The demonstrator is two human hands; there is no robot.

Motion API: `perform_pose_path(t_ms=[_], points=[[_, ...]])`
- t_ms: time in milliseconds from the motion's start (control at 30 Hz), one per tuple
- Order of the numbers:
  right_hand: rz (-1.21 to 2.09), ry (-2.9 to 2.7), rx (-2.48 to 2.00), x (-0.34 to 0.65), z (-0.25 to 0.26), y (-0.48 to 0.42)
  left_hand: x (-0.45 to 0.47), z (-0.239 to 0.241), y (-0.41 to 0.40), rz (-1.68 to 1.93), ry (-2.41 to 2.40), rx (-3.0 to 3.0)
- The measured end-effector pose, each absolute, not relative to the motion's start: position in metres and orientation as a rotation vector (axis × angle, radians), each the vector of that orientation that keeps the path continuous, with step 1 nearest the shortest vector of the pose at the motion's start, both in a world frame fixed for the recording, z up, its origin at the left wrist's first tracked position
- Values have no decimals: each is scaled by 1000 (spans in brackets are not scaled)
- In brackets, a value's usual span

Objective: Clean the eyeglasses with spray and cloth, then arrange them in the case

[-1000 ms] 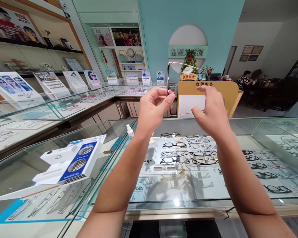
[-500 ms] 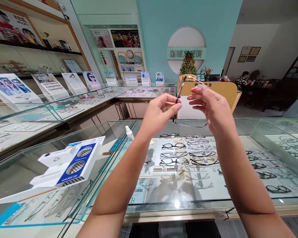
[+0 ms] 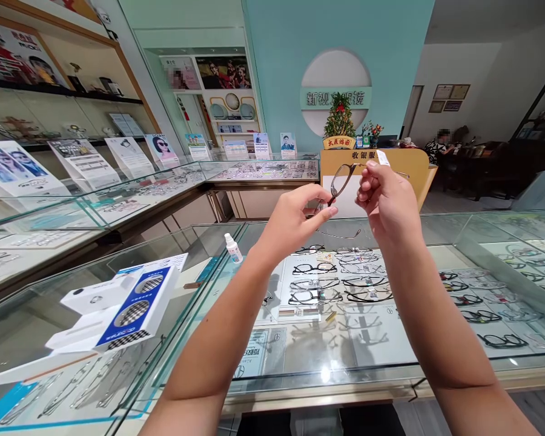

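Eyeglasses (image 3: 343, 180) are positioned in the air above the counter (image 3: 318, 395), toward its far edge, with the front of the frame tilted and turned partly sideways. Left hand (image 3: 295, 215): thumb and fingers are clamped on the lower part of the frame front. Right hand (image 3: 393, 197): thumb and fingers are pressed together on the upper temple, near its hinge; the remaining fingers are curled toward the palm. A white tag (image 3: 382, 158) projects just above the right hand. The lower temple (image 3: 338, 237) extends below and between the hands, unsupported at its tip.

Under the glass, rows of spectacle frames (image 3: 315, 267) are arranged from near the far edge toward the middle of the counter. Nearer the front edge, left of centre, lies a printed card (image 3: 254, 353). A white bottle (image 3: 233, 248) stands at the far left corner. Beyond the left edge, an opened blue-and-white box (image 3: 131, 303) rests on an adjoining glass case (image 3: 22, 321). Across the room I see a yellow desk (image 3: 422, 172) carrying a potted plant (image 3: 340, 118).
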State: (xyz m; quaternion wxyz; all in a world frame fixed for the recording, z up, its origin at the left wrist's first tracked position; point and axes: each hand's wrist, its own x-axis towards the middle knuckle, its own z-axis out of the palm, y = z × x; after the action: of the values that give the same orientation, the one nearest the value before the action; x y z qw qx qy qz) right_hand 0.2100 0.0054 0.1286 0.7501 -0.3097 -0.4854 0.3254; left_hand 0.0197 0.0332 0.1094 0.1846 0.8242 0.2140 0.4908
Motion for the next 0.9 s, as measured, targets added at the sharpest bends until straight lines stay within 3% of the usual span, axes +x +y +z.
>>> perform_pose_path(t_ms=[567, 900], points=[[705, -1459, -836, 196, 120, 1, 24, 100, 48, 1640, 489, 1943], [538, -1479, -673, 187, 94, 11, 23, 88, 49, 1597, 588, 2092]])
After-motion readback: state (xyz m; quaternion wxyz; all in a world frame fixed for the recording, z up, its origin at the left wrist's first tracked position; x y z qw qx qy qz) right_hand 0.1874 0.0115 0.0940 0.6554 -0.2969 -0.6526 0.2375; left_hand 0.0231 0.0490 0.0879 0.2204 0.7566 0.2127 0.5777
